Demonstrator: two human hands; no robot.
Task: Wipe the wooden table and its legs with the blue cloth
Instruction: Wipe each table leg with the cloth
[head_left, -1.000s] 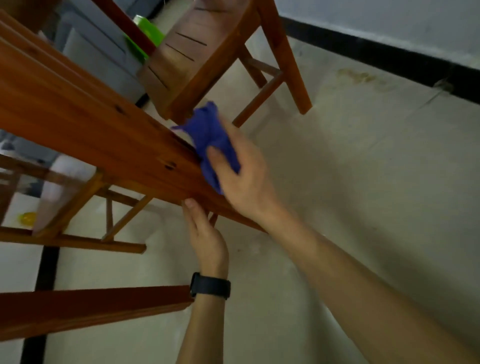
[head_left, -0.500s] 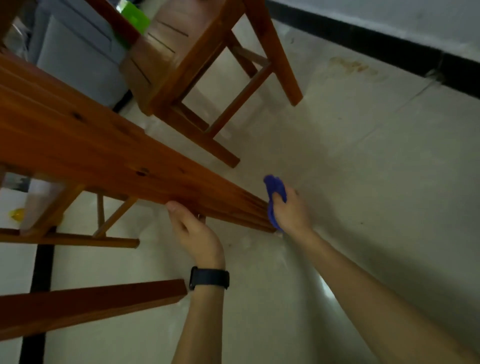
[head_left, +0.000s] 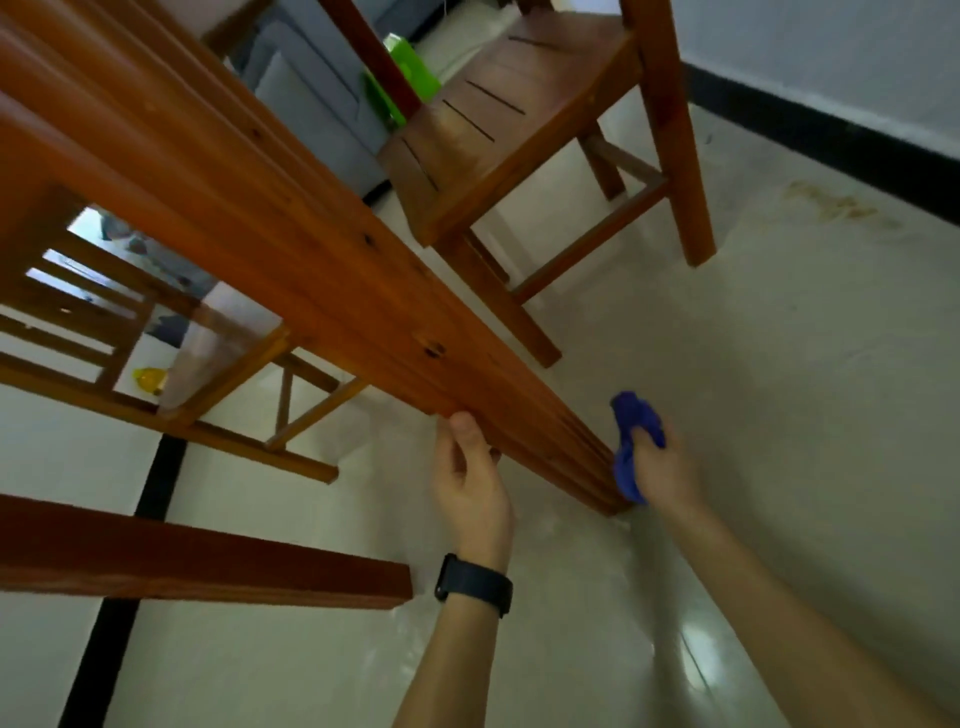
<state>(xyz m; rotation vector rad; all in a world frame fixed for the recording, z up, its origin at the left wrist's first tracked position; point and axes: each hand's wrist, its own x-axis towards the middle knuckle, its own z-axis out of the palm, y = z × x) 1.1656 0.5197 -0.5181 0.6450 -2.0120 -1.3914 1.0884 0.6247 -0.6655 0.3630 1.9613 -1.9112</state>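
My right hand (head_left: 662, 467) clenches its fingers round the blue cloth (head_left: 631, 447), pressed to the foot of the desk leg (head_left: 363, 291), right at the floor (head_left: 779, 415); my left hand (head_left: 470, 483) grips that leg just above. Wiping any lower, I judge the cloth could drag floor grit onto the wood

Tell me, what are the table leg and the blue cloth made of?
The table leg looks like solid wood with a glossy reddish-brown varnish: dark knots and grain lines show through the shine. The blue cloth seems soft fabric, perhaps microfibre: it bunches into folds in the right hand and looks matte.
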